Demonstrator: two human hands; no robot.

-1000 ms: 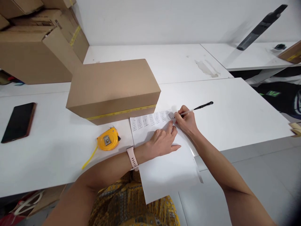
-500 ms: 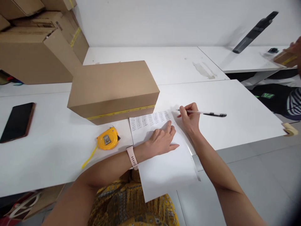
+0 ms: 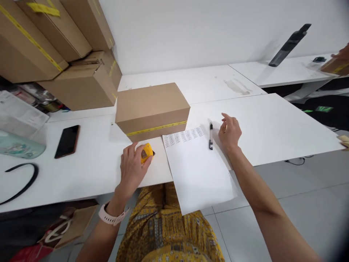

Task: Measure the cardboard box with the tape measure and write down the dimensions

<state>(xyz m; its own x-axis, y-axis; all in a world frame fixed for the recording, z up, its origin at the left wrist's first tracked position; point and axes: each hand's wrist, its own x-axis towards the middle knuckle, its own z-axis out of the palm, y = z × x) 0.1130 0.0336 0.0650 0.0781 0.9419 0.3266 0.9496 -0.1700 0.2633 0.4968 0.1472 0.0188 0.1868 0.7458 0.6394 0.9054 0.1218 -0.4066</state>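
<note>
My left hand [image 3: 132, 163], a pink watch band at its wrist, is closed around a yellow tape measure [image 3: 147, 152] on the white table. Just right of it lies a sheet of paper [image 3: 195, 171] with columns of small handwriting at its top; its lower part hangs past the table edge. A black-capped clear pen [image 3: 211, 136] lies at the paper's upper right. Beside the pen, my right hand [image 3: 230, 131] is empty, its fingers loosely bent and apart. A closed cardboard box [image 3: 152, 105] with yellow tape stands behind the paper.
Stacked cardboard boxes [image 3: 81, 83] fill the back left. A phone [image 3: 67, 141], a mint-green bottle [image 3: 20, 145] and a black strap [image 3: 27, 185] lie at the left. A dark bottle [image 3: 289, 45] stands at the back right, near another person's hand [image 3: 344, 52].
My right hand has let go of the pen, which now lies by the paper. My left hand has moved left off the paper and taken hold of the tape measure. The view has shifted left.
</note>
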